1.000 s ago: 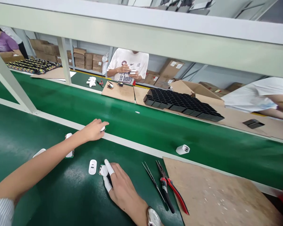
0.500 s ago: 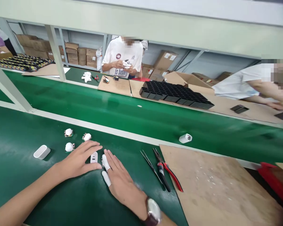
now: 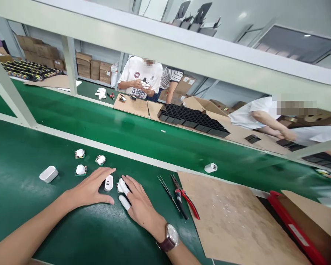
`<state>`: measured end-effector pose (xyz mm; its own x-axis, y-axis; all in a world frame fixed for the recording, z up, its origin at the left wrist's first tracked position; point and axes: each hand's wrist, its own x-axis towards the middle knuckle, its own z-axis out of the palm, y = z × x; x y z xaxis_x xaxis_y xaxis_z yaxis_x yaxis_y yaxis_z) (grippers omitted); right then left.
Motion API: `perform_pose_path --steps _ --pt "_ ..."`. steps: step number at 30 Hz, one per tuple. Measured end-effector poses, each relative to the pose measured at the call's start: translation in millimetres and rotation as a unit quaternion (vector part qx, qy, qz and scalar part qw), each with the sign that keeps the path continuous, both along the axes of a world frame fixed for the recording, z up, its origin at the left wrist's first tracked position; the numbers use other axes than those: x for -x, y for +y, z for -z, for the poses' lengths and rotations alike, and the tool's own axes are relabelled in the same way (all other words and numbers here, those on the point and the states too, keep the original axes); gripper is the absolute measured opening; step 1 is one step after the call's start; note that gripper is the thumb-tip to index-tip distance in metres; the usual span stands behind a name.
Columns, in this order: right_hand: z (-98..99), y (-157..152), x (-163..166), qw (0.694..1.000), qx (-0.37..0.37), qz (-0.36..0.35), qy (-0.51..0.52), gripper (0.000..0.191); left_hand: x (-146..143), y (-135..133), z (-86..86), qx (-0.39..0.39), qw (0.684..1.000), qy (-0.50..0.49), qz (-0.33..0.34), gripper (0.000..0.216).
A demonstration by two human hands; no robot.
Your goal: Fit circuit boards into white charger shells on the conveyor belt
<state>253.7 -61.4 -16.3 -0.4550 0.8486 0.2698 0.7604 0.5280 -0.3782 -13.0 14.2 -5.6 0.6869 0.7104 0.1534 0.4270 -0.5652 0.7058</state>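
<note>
My left hand (image 3: pixel 88 190) lies flat on the green mat, thumb and forefinger spread either side of a small white charger cover (image 3: pixel 108 183) and holding nothing. My right hand (image 3: pixel 140 204) rests beside it, with white finger cots on thumb and forefinger. Its forefinger tip touches a small white part (image 3: pixel 119 186); the fingers are apart, not closed. Three small white modules (image 3: pixel 100 159) and a white shell (image 3: pixel 49 173) lie to the left of my hands.
Tweezers (image 3: pixel 167 188) and red-handled pliers (image 3: pixel 184 195) lie right of my hands, beside a cardboard sheet (image 3: pixel 231 217). A white charger (image 3: pixel 210 168) sits on the conveyor belt. Black trays (image 3: pixel 193 119) and several people are across the belt. A red bin (image 3: pixel 292 228) stands at right.
My left hand has pulled back from the belt's edge and settled around the white cover. A third white module now lies with the others. My right hand has hardly moved.
</note>
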Motion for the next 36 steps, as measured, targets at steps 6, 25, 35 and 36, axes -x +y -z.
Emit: perform_pose_path --steps 6,25,35,36 --pt "2.0 6.5 -13.3 0.992 0.092 -0.025 0.086 0.083 -1.5 -0.3 -4.6 0.036 0.999 0.025 0.004 0.101" --pt "-38.0 8.9 16.0 0.984 -0.152 -0.048 0.074 0.052 -9.0 -8.0 10.9 -0.068 0.997 -0.042 0.003 0.084" --pt "-38.2 12.8 21.2 0.986 -0.156 -0.059 0.020 0.032 -8.4 -8.5 5.5 -0.068 0.997 -0.032 0.006 0.085" --pt "-39.0 13.0 22.2 0.986 -0.155 -0.060 0.015 0.030 -8.6 -8.8 5.2 -0.065 0.997 -0.030 0.007 0.083"
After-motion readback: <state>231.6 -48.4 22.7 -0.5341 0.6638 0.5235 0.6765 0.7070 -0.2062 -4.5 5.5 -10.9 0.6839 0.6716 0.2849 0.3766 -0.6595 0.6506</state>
